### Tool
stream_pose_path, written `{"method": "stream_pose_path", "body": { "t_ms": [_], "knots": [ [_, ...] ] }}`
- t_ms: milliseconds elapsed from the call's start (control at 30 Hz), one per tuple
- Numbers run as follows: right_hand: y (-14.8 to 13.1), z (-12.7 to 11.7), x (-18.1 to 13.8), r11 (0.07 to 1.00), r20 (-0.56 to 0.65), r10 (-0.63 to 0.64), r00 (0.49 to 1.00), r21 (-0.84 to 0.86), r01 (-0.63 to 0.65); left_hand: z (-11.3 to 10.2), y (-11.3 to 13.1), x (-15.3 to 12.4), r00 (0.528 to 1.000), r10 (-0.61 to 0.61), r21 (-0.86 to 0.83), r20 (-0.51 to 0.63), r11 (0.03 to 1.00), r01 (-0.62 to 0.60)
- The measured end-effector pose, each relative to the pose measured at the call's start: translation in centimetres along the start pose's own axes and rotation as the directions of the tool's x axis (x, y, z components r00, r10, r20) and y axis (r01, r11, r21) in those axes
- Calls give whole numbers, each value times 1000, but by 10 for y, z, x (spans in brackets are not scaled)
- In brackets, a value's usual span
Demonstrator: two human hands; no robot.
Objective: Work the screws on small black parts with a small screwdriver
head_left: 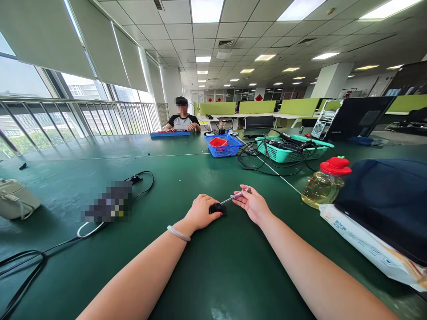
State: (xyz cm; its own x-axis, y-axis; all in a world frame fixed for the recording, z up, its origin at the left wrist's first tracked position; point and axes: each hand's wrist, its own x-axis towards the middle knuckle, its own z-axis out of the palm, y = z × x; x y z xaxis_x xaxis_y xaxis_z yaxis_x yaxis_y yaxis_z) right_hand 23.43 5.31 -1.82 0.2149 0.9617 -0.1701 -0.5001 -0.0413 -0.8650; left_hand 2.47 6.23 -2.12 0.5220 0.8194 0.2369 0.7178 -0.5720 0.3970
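My left hand [201, 212], with a pale bangle [179, 234] at the wrist, grips a small black block-like part [219, 210] against the green tabletop. Its thumb lies along the near side and the fingers cover the far left. In my right hand [251, 203] is a slim screwdriver [236, 195], pinched near its handle end. The shaft slants down to the left, and its tip meets the top of the black part. What the tip sits in is too small to make out.
A red-lidded bottle [325, 182], a wipes pack [370, 249] and a dark bag [387, 204] stand at right. Ahead are a blue basket [223, 151] and a teal basket [283, 155] with cables. A blurred dark device [108, 202] with cords lies left. A person [182, 120] sits opposite.
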Motion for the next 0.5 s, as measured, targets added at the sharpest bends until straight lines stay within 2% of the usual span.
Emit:
{"method": "stream_pose_path", "body": {
  "t_ms": [500],
  "knots": [
    [7, -6, 7, 999, 3, -9, 1000, 35, 9, 2, -2, 0, 1000, 25, -17, -19, 1000, -25]
  ]
}}
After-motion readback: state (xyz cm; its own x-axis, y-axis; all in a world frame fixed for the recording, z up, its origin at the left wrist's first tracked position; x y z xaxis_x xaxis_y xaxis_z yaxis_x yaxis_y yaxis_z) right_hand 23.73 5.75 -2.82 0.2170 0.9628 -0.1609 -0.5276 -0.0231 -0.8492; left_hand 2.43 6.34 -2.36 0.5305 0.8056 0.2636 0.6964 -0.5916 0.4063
